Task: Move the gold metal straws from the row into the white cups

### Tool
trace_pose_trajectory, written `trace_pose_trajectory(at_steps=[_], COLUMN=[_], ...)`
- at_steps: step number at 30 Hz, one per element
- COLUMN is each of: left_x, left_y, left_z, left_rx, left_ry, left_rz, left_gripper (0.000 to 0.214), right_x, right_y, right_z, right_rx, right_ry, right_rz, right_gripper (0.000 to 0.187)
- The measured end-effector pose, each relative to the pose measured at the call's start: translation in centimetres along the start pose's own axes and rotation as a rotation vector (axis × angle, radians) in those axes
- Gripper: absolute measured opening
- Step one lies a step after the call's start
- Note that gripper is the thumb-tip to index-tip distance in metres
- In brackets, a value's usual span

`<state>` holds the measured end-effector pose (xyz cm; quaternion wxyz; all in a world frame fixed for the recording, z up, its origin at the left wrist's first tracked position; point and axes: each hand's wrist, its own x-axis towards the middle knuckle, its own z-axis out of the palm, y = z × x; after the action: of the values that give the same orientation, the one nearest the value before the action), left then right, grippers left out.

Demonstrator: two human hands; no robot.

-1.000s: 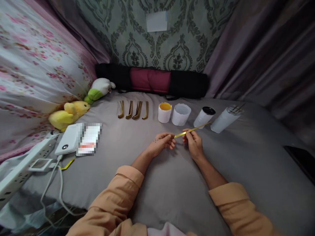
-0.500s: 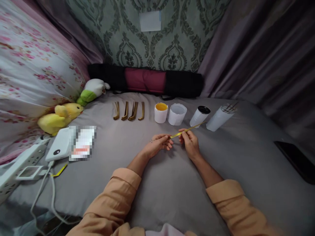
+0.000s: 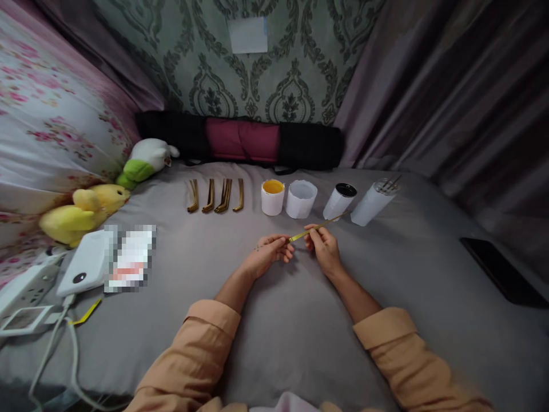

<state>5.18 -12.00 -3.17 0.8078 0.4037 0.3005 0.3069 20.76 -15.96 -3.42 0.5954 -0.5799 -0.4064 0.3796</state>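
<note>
A thin gold bendy straw (image 3: 299, 235) slants up to the right between my two hands, above the grey sheet. My left hand (image 3: 271, 253) pinches its lower left end, near a ribbed part, with thumb and fingertips. Further along, my right hand (image 3: 324, 250) has thumb and fingers closed on the middle, and the thin far end sticks out past it. Behind the hands stand a white cup with a yellow inside (image 3: 272, 201), a wider white cup (image 3: 301, 205), a white tube with a dark top (image 3: 338, 205) and a tall white container with thin sticks (image 3: 372, 205).
Gold bent straws (image 3: 222, 197) lie in small groups at the back left. Plush toys (image 3: 86, 209), a white power bank (image 3: 89, 263), a power strip (image 3: 32, 283) and cables are at the left. A black phone (image 3: 501, 272) lies right. A black-and-maroon roll (image 3: 242, 140) borders the wall.
The view has shifted slightly, so most things sit further left in the picture. Both hands keep hold of the straw in nearly the same pose.
</note>
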Motion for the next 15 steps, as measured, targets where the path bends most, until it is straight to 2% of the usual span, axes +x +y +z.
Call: trace_pose_trajectory(at_steps=[15], left_x=[0.17], left_y=[-0.13], left_z=[-0.44], left_rx=[0.022], left_ry=[0.003], left_rz=[-0.012], left_gripper=[0.021], right_x=[0.58], right_y=[0.05], right_z=[-0.78], right_rx=[0.057], right_ry=[0.114], right_rz=[0.01], right_gripper=[0.03])
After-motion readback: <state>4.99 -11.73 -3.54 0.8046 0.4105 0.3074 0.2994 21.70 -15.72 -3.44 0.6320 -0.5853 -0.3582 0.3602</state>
